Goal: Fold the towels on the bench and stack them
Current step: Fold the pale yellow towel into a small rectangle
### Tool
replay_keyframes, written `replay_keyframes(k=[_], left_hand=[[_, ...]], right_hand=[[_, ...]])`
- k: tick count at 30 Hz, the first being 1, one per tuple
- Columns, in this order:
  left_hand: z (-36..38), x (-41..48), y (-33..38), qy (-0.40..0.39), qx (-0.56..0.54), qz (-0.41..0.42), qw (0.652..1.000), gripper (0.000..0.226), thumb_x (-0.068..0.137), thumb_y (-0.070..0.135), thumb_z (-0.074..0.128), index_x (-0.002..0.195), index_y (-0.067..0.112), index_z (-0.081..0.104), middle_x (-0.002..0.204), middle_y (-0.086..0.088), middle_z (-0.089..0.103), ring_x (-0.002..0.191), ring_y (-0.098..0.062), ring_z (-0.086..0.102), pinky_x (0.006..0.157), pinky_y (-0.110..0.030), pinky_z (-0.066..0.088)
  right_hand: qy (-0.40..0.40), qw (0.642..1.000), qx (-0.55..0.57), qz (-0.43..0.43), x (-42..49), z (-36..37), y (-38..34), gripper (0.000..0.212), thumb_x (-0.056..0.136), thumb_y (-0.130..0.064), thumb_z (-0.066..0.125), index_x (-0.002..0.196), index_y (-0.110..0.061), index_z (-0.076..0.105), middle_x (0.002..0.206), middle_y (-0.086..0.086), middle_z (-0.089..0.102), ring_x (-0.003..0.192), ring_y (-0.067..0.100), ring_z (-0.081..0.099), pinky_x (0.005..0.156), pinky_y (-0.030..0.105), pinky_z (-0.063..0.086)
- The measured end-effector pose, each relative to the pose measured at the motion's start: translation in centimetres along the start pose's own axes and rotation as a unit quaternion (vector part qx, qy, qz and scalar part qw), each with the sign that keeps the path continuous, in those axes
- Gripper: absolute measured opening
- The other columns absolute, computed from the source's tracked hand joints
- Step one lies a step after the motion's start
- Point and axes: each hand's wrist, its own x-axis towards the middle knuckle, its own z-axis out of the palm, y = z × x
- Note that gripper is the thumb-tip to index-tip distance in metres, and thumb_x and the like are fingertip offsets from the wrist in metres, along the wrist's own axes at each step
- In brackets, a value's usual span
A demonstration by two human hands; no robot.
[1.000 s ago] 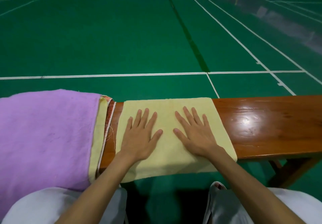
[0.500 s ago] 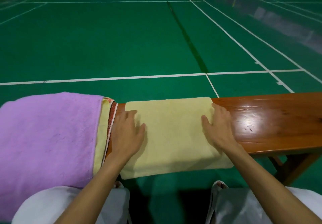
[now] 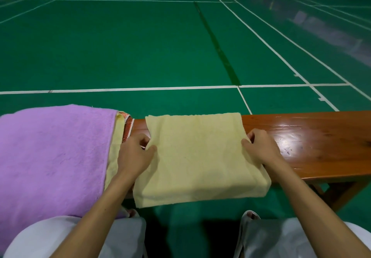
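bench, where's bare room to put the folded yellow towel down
The bare wood of the bench right of the right hand is free to the frame edge. Crowded on the left: the purple towel covers a pile there, and only a narrow strip of wood separates it from the yellow towel, with the left hand in it.

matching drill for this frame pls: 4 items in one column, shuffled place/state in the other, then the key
Items
1. yellow towel
2. purple towel
3. left hand
4. bench

Descriptions
A. glossy bare wood at the right
B. folded, gripped at both side edges
C. on top of the pile at the left
D. pinching a towel's left edge

Pairs: 1-B, 2-C, 3-D, 4-A. The right hand grips the opposite edge.
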Motion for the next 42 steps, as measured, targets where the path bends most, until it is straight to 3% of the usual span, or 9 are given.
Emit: replay_keyframes(k=[4, 8, 12, 16, 24, 30, 34, 37, 42], left_hand=[[-0.8, 0.4, 1.0, -0.057, -0.180, -0.102, 0.977, 0.017, 0.092, 0.018, 0.076, 0.101, 0.017, 0.061, 0.099, 0.007, 0.067, 0.089, -0.011, 0.064, 0.067, -0.029, 0.051], [-2.3, 0.4, 1.0, -0.119, -0.248, -0.090, 0.957, 0.056, 0.087, 0.011, 0.080, 0.130, 0.029, 0.049, 0.110, 0.012, 0.065, 0.093, -0.012, 0.068, 0.064, -0.027, 0.053], [-3.9, 0.5, 0.6, -0.165, -0.261, -0.072, 0.948, 0.046, 0.090, 0.001, 0.073, 0.129, 0.025, 0.066, 0.112, 0.003, 0.076, 0.104, -0.015, 0.072, 0.073, -0.027, 0.061], [-4.4, 0.3, 0.5, -0.123, -0.220, -0.051, 0.966, 0.036, 0.086, -0.001, 0.078, 0.114, 0.022, 0.076, 0.105, 0.002, 0.079, 0.099, -0.014, 0.074, 0.081, -0.036, 0.064], [-4.7, 0.2, 1.5, 0.002, -0.053, 0.015, 0.999, 0.036, 0.072, 0.015, 0.094, 0.105, 0.017, 0.080, 0.089, 0.005, 0.074, 0.069, -0.001, 0.069, 0.057, -0.019, 0.054], [-4.0, 1.0, 1.4, 0.035, 0.043, 0.021, 0.998, 0.035, 0.072, 0.046, 0.091, 0.092, 0.019, 0.082, 0.072, 0.004, 0.071, 0.065, -0.013, 0.062, 0.057, -0.028, 0.047], [-3.6, 1.9, 2.2, -0.009, -0.019, -0.020, 1.000, 0.025, 0.082, 0.036, 0.086, 0.093, 0.015, 0.078, 0.070, -0.003, 0.068, 0.056, -0.014, 0.059, 0.049, -0.027, 0.046], [-3.7, 2.5, 3.8, -0.047, -0.199, -0.062, 0.977, 0.006, 0.098, 0.015, 0.070, 0.099, 0.009, 0.069, 0.072, -0.013, 0.074, 0.062, -0.029, 0.074, 0.058, -0.040, 0.059], [-5.4, 3.6, 5.8, -0.003, -0.398, 0.042, 0.917, 0.019, 0.099, -0.001, 0.061, 0.096, 0.018, 0.062, 0.093, -0.002, 0.080, 0.094, -0.018, 0.077, 0.067, -0.026, 0.060]], right_hand=[[-0.022, 0.979, 0.201, -0.007, 0.0, -1.2, 0.5, 0.012, 0.099, -0.019, 0.064, 0.097, -0.024, 0.053, 0.094, 0.009, 0.068, 0.082, 0.024, 0.064, 0.070, 0.037, 0.049], [-0.124, 0.917, 0.379, -0.009, -0.8, -2.9, 1.0, 0.052, 0.091, 0.003, 0.071, 0.131, -0.027, 0.055, 0.103, 0.014, 0.077, 0.093, 0.029, 0.075, 0.079, 0.042, 0.057], [-0.135, 0.896, 0.422, -0.034, -1.0, -4.6, 1.7, 0.045, 0.079, -0.003, 0.080, 0.121, -0.016, 0.073, 0.113, 0.011, 0.076, 0.111, 0.030, 0.071, 0.093, 0.047, 0.058], [-0.094, 0.914, 0.393, -0.048, -1.7, -5.8, 1.5, 0.043, 0.077, 0.001, 0.080, 0.119, -0.008, 0.074, 0.105, 0.012, 0.078, 0.103, 0.028, 0.075, 0.083, 0.036, 0.063], [-0.052, 0.955, 0.283, -0.074, -2.2, -6.8, 1.3, 0.030, 0.083, 0.008, 0.077, 0.106, -0.011, 0.075, 0.088, -0.004, 0.079, 0.081, 0.009, 0.076, 0.065, 0.023, 0.062], [0.025, 0.994, 0.055, -0.095, -0.8, -6.8, 2.5, 0.013, 0.085, -0.027, 0.082, 0.097, -0.033, 0.081, 0.074, -0.014, 0.075, 0.069, 0.012, 0.072, 0.067, 0.047, 0.063], [0.083, 0.988, 0.099, -0.085, 0.3, -5.5, 1.3, 0.012, 0.094, -0.022, 0.072, 0.104, -0.025, 0.078, 0.076, -0.006, 0.075, 0.061, 0.015, 0.069, 0.058, 0.044, 0.062], [0.050, 0.943, 0.328, -0.025, 0.5, -4.6, -1.3, 0.008, 0.103, -0.007, 0.057, 0.106, -0.003, 0.063, 0.077, 0.011, 0.077, 0.051, 0.020, 0.069, 0.045, 0.032, 0.057], [0.074, 0.821, 0.555, -0.109, 0.8, -6.6, -4.1, 0.018, 0.088, -0.018, 0.072, 0.098, -0.017, 0.057, 0.108, 0.019, 0.071, 0.090, 0.030, 0.077, 0.064, 0.031, 0.063]])
